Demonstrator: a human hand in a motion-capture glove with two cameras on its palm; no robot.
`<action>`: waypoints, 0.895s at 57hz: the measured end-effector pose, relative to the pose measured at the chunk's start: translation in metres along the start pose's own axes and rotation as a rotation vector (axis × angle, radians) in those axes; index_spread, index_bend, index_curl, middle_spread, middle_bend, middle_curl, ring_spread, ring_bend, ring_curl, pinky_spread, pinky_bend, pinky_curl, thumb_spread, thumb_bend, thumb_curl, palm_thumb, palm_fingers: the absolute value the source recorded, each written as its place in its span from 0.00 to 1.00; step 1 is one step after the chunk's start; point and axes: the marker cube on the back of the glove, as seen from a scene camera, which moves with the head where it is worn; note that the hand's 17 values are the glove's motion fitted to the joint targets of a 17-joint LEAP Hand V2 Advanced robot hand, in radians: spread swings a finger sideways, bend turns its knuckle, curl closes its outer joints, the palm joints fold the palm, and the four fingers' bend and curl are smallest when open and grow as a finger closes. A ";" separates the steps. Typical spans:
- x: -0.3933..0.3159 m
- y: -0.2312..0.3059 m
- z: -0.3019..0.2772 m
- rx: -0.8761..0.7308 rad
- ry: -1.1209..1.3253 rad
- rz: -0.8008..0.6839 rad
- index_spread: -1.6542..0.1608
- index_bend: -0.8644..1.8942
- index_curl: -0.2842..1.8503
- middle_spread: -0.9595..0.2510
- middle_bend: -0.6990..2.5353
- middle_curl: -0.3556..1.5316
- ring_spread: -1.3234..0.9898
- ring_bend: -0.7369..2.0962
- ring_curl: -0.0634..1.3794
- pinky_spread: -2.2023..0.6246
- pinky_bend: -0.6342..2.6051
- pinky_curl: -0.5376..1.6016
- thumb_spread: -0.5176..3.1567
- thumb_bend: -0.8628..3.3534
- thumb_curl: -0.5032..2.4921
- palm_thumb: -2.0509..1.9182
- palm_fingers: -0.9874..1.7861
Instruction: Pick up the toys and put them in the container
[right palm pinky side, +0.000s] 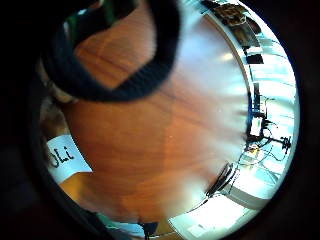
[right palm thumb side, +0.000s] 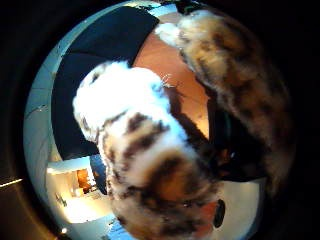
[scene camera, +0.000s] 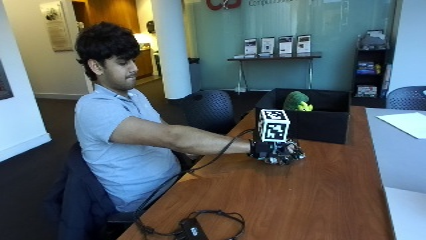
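Fingers of the right hand curl round a spotted plush above the table, near the black box holding a green toy.

A small white paper label lying on the brown wooden table carries dark handwritten characters that look like "OLi", though the reading is uncertain. Large red lettering on the far glass wall is cut off and unreadable.
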 end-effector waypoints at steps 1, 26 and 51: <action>0.000 0.000 -0.001 0.001 -0.004 -0.006 0.71 0.35 0.26 0.81 0.27 0.33 0.55 0.35 0.17 0.76 0.46 0.41 0.59 0.26 0.27 0.60 0.36; 0.001 -0.009 -0.023 0.125 -0.053 -0.030 0.74 0.36 0.22 0.81 0.28 0.33 0.49 0.58 0.32 0.64 0.58 0.46 0.57 0.36 0.32 0.70 0.59; -0.077 -0.040 -0.193 0.316 -0.116 -0.095 0.75 0.36 0.20 0.81 0.27 0.35 0.48 0.58 0.33 0.64 0.58 0.45 0.57 0.36 0.33 0.70 0.59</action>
